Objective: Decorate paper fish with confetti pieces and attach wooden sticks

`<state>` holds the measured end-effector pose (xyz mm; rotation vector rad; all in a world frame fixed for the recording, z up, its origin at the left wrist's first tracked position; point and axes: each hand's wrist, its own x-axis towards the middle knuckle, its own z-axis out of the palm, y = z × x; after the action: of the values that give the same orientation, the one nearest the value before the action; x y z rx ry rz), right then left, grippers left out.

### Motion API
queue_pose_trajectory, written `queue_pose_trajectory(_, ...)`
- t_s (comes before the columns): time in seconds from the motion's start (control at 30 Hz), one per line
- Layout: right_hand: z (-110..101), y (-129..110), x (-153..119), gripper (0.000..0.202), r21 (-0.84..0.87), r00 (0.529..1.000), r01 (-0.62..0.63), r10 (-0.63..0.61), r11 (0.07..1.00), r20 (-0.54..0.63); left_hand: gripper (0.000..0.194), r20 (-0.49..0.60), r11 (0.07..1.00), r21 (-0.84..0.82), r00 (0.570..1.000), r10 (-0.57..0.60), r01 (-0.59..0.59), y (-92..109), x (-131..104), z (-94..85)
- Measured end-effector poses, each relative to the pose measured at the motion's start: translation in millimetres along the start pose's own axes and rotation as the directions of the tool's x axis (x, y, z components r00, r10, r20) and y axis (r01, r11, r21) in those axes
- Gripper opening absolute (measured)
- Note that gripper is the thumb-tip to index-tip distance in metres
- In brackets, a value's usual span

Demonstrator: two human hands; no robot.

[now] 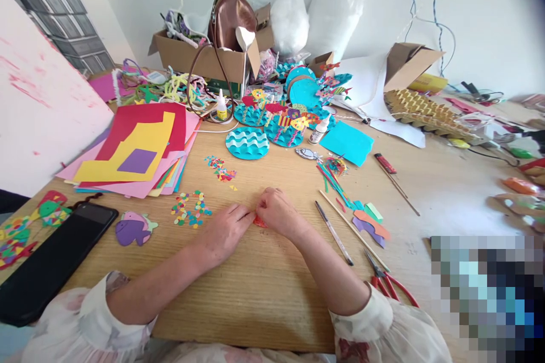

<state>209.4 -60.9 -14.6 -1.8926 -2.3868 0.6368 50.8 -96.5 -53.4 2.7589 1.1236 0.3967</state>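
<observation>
A small red-orange paper piece (259,222) lies on the table, mostly covered by my fingers. My right hand (276,211) is closed over it, fingertips pinched down against its upper part. From the left, my left hand (227,233) reaches in with its fingers together, the tips gripping the paper's edge. Left of my hands are loose colored paper dots (191,210). Small cut paper bits (220,169) lie just beyond. A purple and pink paper fish (135,228) sits farther left. To the right of my right hand are a pen (334,232) and a thin wooden stick (353,229).
Red-handled scissors (392,283) and paper strips (370,225) lie at right. A black phone (57,261) and colored paper sheets (136,144) are at left. Behind stand glue bottles (221,106), blue wavy discs (247,143) with paper fish, and a cardboard box (191,59).
</observation>
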Motion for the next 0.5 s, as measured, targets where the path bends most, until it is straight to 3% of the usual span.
queue_pose_trajectory(0.23, 0, 1, 1, 0.02, 0.0, 1.0, 0.015, -0.015, 1.0, 0.007, 0.026, 0.013, 1.0, -0.002, 1.0, -0.018, 0.018, 1, 3, -1.5)
queue_pose_trajectory(0.5, -14, 6, -5, 0.02, 0.065, 1.0, 0.023, -0.022, 0.998, -0.009, 0.026, 0.031, 0.999, 0.054, 0.999, -0.004, 0.002, 3, 5, -5.4)
